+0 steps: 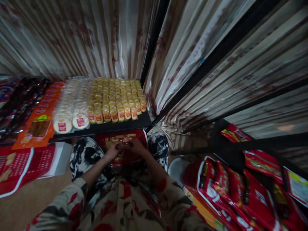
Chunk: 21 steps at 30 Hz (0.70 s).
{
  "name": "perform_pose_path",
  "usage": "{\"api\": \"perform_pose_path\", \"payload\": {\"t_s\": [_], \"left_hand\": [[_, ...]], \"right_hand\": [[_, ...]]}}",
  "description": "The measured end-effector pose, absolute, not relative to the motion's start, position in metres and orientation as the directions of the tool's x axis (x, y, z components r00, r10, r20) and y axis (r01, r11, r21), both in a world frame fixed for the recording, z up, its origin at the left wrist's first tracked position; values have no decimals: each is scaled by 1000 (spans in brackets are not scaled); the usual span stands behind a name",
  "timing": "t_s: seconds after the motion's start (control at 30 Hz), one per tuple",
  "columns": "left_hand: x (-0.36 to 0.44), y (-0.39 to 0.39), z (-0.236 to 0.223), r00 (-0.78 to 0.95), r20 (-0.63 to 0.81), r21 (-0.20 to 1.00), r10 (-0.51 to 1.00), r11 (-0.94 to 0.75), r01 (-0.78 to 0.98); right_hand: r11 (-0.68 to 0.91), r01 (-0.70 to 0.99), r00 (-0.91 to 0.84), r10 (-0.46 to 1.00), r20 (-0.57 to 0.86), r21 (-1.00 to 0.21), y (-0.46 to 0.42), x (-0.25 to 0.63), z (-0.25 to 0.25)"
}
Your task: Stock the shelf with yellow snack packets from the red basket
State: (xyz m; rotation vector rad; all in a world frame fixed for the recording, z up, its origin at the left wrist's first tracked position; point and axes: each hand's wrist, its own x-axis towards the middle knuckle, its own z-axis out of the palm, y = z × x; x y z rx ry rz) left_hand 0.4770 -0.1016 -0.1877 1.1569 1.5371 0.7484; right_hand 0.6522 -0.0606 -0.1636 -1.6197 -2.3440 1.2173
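Observation:
My left hand (112,151) and my right hand (136,147) come together over an open red box (145,138) between my knees. Both sets of fingers look closed in a pinch, with the fingertips close to each other. What lies between them is dim and blurred, so I cannot make it out. Inside the box are several small yellowish wrapped packs (111,140). Just beyond it, rows of yellow wrapped snacks (114,110) stand on a black shelf (103,128). Left of these are two rows of white round wrapped cakes (63,124).
Orange snack packets (39,120) and dark packets (21,106) lie farther left on the shelf. A red carton (21,166) is at lower left. At right, a box holds red snack bags (258,195). Black frame bars (192,83) cross before a striped curtain (96,35).

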Motion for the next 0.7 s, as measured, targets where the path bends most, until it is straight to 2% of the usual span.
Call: {"api": "perform_pose_path", "payload": {"t_s": [0.1, 0.2, 0.33, 0.43, 0.6, 0.7], "left_hand": [[482, -103, -169, -24, -415, 892, 909, 412, 186], [490, -105, -155, -31, -482, 875, 875, 483, 37], [495, -106, -139, -22, -502, 865, 865, 501, -33], [496, -104, -127, -5, -483, 876, 876, 483, -20], [499, -96, -105, -27, -488, 872, 872, 487, -37], [501, -89, -93, -32, -445, 894, 895, 442, -76]], "right_hand": [[21, 675, -405, 846, -347, -738, -59, 661, -148], [-188, 480, -323, 870, -372, -857, -55, 666, -132], [-424, 232, -292, 828, -479, -875, -52, 669, -119], [-469, 104, -266, 836, -479, -877, -54, 670, -114], [-493, -17, -163, 860, -484, -870, -55, 668, -105], [-503, -102, -112, 863, -492, -858, -54, 664, -102]]}}
